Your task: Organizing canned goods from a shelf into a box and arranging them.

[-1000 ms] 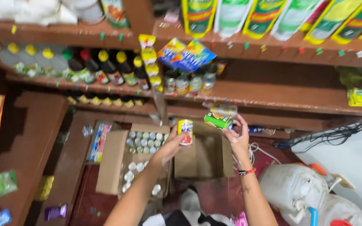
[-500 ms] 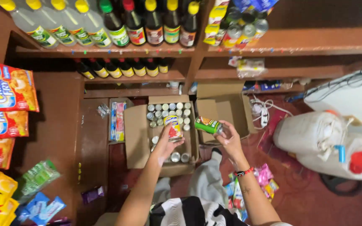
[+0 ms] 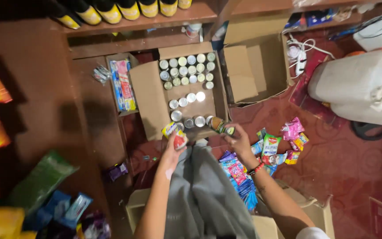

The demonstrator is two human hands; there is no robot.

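Wooden shelves of bottles are standing above a red floor where an open cardboard box of small tins is sitting. The left hand is gripping a red-and-yellow can just below the box; the right hand is gripping a green can at its edge.

Both hands have drawn their cans back from the box.
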